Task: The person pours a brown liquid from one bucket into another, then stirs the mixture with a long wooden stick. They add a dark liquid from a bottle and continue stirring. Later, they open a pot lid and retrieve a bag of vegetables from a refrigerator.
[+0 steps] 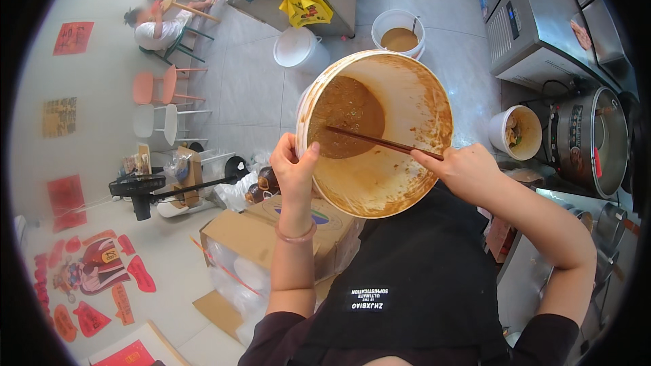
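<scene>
A white plastic bucket (386, 178) is tilted in front of my body, its inner wall smeared with brown paste. Brown liquid with bubbles on its surface (351, 107) lies pooled toward the far left of the bucket. My left hand (295, 162) grips the rim at the left, thumb over the edge. In my right hand (457, 168) are brown chopsticks (381, 141), slanting across the opening with their tips in the liquid. The bucket's underside is hidden.
Beyond stand a bucket of brown liquid (400, 38) and a lidded white bucket (300, 48). To the right are a small bucket of scraps (526, 134) and a steel cooker (585, 137). A cardboard box (244, 234) and a black fan (140, 188) are at left. A person (155, 33) sits far left.
</scene>
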The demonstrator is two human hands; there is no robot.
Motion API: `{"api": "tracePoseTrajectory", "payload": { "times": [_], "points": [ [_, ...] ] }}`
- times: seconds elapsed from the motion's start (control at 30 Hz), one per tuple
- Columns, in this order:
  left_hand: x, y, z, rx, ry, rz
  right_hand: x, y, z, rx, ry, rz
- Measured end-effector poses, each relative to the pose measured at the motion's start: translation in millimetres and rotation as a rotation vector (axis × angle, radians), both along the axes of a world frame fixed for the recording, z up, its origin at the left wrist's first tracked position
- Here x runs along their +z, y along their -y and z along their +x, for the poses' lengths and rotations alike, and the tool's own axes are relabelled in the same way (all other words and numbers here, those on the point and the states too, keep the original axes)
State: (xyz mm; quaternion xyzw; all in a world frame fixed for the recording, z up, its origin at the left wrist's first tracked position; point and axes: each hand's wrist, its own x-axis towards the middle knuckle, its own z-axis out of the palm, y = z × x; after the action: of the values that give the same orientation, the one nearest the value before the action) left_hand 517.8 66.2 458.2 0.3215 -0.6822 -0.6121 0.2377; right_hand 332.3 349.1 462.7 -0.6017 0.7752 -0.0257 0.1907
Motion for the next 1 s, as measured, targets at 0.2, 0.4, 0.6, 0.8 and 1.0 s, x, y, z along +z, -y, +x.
{"api": "tracePoseTrajectory", "payload": {
  "times": [0.2,0.4,0.6,0.8,1.0],
  "points": [
    [5,-1,-1,0.030,-0.024,0.032,17,-25,-8,-0.011,-0.020,0.067],
    [5,-2,-2,0.012,-0.028,0.025,0,-21,-8,-0.019,-0.012,0.113],
    [0,-7,-2,0.003,-0.033,0.014,6,-9,-1,-0.026,-0.092,-0.058],
    [-1,-6,-2,0.002,0.008,-0.029,6,-35,-5,-0.030,-0.032,0.139],
    [3,-7,-6,-0.013,-0.020,-0.009,-11,-16,2,0.006,-0.061,0.033]
  ]
}}
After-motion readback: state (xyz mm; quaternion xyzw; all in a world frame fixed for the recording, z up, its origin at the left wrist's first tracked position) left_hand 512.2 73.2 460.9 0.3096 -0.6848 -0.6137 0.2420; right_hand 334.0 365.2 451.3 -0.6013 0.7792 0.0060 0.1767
